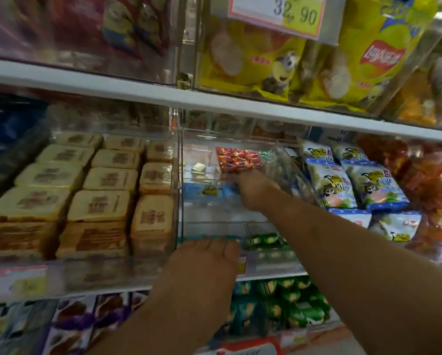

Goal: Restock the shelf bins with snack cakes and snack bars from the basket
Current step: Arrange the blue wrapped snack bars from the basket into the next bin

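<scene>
A clear plastic bin sits in the middle of the shelf. My right hand reaches deep into it and holds a red foil snack pack at the pack's near edge, over the back of the bin. Its fingertips are hidden. A blue pack lies on the bin floor under that hand, and a small pale piece sits further back. My left hand grips the bin's front rim, fingers curled over the top. A red basket edge shows at the bottom of the view.
Left of the bin, stacked tan snack cakes fill a neighbouring bin. To the right are blue-and-white snack bags and orange packs. Green packs fill the shelf below. Yellow chip bags hang above.
</scene>
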A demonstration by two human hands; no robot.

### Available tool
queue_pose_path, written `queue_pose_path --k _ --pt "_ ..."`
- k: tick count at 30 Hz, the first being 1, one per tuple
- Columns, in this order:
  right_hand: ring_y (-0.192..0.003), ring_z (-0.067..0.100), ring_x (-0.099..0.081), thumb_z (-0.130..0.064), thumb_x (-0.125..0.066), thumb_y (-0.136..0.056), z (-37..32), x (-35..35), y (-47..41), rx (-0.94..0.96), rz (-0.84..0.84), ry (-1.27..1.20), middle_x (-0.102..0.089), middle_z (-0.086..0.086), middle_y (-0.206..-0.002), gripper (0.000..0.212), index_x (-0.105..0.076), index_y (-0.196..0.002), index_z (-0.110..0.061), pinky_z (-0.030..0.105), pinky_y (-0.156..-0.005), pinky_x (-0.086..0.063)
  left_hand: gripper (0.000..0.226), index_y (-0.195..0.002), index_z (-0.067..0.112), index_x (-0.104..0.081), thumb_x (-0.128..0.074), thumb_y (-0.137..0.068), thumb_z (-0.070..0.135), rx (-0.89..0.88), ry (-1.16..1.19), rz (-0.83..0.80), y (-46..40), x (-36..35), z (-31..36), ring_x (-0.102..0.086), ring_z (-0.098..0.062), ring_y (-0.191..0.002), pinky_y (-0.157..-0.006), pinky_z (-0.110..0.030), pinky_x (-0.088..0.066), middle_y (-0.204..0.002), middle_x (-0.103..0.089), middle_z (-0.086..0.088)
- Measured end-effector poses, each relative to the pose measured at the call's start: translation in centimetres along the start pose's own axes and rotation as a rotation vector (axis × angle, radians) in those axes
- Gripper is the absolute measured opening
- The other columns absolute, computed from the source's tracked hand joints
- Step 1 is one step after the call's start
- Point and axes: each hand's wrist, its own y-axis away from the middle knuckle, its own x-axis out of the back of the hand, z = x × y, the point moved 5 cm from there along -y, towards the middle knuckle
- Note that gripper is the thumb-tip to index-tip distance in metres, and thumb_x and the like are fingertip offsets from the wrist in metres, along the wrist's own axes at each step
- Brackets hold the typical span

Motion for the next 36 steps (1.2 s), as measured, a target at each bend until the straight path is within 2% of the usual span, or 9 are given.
queue_pose_path --k 2,6,9,12,16,21,26,31,36 --pt "-0.117 0.033 -0.064 -0.009 -0.063 -0.091 0.2 0.0 -0.1 -0.008 0.013 -0.021 -0.064 0.011 -0.132 0.051 -0.06 -0.14 -0.025 0.049 -0.096 -0.058 0.063 -0.151 0.024 -0.027 -0.056 -0.095 0.017 0.001 0.005 0.029 0.2 0.1 0.1 -0.045 -0.025 -0.129 -0.107 -0.04 -0.037 -0.144 -0.045 -0.002" --pt "-0.12 0.038 -0.058 -0.033 -0.073 -0.087 -0.2 0.3 1.5 0.001 0.057 -0.032 -0.048 0.011 -0.14 0.061 -0.049 -0.142 -0.031 0.05 -0.093 -0.056 0.064 -0.15 0.024 -0.027 -0.057 -0.094 0.017 0.008 -0.002 0.042 0.2 0.1 0.1 -0.044 -0.024 -0.129 -0.108 -0.038 -0.035 -0.144 -0.044 -0.001" --pt "-0.136 0.039 -0.042 -0.037 -0.072 -0.089 -0.9 0.2 2.7 0.116 0.079 0.004 -0.035 0.01 -0.153 0.071 -0.04 -0.152 -0.036 0.052 -0.104 -0.049 0.062 -0.149 0.024 -0.029 -0.057 -0.093 0.017 0.016 -0.004 0.065 0.2 0.1 0.2 -0.044 -0.023 -0.127 -0.105 -0.037 -0.036 -0.142 -0.045 -0.001" --pt "-0.156 0.033 -0.017 -0.038 -0.06 -0.098 -1.5 -0.7 3.6 0.229 -0.072 -0.032 -0.011 0.003 -0.172 0.077 -0.019 -0.163 -0.043 0.052 -0.121 -0.033 0.062 -0.152 0.024 -0.028 -0.052 -0.095 0.016 0.02 -0.01 0.08 0.3 0.2 0.3 -0.044 -0.022 -0.128 -0.104 -0.033 -0.035 -0.143 -0.044 0.0" --pt "-0.159 0.034 -0.006 -0.052 -0.046 -0.106 -1.6 -2.0 3.8 0.196 -0.236 -0.065 0.005 -0.001 -0.174 0.071 -0.003 -0.162 -0.052 0.048 -0.124 -0.024 0.061 -0.149 0.025 -0.03 -0.051 -0.093 0.014 0.02 -0.002 0.1 0.5 0.3 0.3 -0.044 -0.021 -0.124 -0.097 -0.032 -0.034 -0.14 -0.045 0.001" --pt "-0.158 0.037 0.007 -0.055 -0.041 -0.106 -1.5 -2.2 2.3 0.166 -0.196 -0.06 0.006 -0.001 -0.174 0.068 -0.003 -0.162 -0.051 0.056 -0.127 -0.014 0.059 -0.148 0.024 -0.03 -0.052 -0.094 0.016 0.026 -0.007 0.105 0.6 0.4 0.3 -0.044 -0.021 -0.123 -0.101 -0.035 -0.034 -0.139 -0.045 0.0" --pt "-0.156 0.039 0.004 -0.061 -0.041 -0.103 -1.7 -2.0 1.6 0.165 -0.151 -0.016 0.005 0.004 -0.173 0.072 -0.003 -0.162 -0.049 0.055 -0.127 -0.013 0.058 -0.148 0.024 -0.029 -0.051 -0.095 0.017 0.027 0.006 0.109 0.6 0.3 0.3 -0.043 -0.02 -0.123 -0.1 -0.035 -0.031 -0.138 -0.043 0.002" --pt "-0.158 0.038 0.008 -0.057 -0.045 -0.104 -1.8 -2.4 1.5 0.152 -0.194 -0.107 0.008 0.004 -0.173 0.073 -0.001 -0.162 -0.05 0.056 -0.127 -0.016 0.053 -0.141 0.025 -0.033 -0.052 -0.092 0.016 0.035 -0.005 0.109 0.8 0.5 0.3 -0.045 -0.019 -0.117 -0.084 -0.032 -0.023 -0.132 -0.046 0.003" --pt "-0.159 0.035 0.007 -0.049 -0.052 -0.104 -1.1 -1.8 2.8 0.165 -0.151 -0.232 0.005 0.004 -0.174 0.076 -0.003 -0.161 -0.05 0.054 -0.128 -0.011 0.052 -0.143 0.024 -0.035 -0.05 -0.093 0.019 0.038 -0.031 0.101 0.9 0.5 0.5 -0.045 -0.018 -0.119 -0.084 -0.029 -0.02 -0.133 -0.047 0.003"
